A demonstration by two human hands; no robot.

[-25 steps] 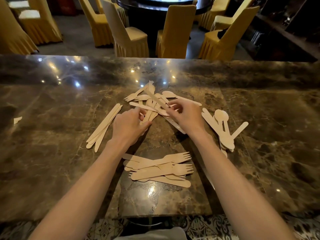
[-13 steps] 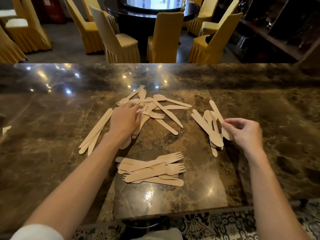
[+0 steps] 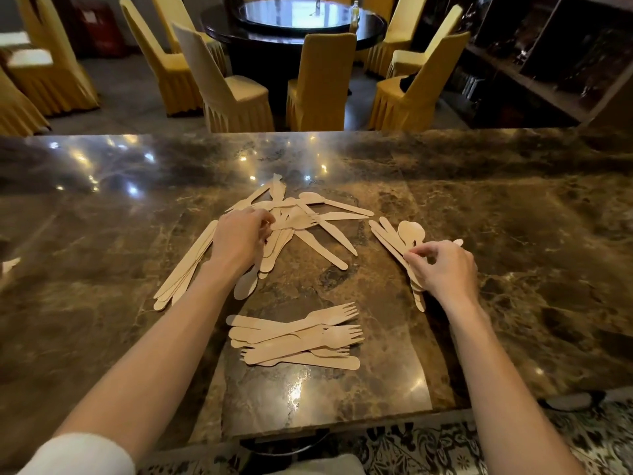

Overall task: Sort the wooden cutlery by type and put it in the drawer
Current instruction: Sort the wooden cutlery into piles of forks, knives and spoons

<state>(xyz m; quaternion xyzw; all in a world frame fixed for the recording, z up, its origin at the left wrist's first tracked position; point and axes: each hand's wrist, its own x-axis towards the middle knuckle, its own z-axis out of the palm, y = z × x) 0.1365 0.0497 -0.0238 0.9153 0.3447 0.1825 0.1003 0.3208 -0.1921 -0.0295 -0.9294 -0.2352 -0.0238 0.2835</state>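
Pale wooden cutlery is spread flat in four groups. An unsorted pile (image 3: 301,221) of crossed pieces is found at the far centre. Knives (image 3: 186,269) are laid parallel on the left, forks (image 3: 298,337) are stacked nearest, and spoons (image 3: 399,241) are gathered on the right.

Mixed pile (image 3: 308,221) behind forks (image 3: 294,341), knives (image 3: 186,269) left, spoons (image 3: 400,241) right

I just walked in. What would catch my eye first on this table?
Pale wooden cutlery stands out on the dark marble table: a mixed heap in the middle under the left hand, and a fork pile nearest the person. The right hand rests on a spoon pile at the right; flat sticks lie at the left.
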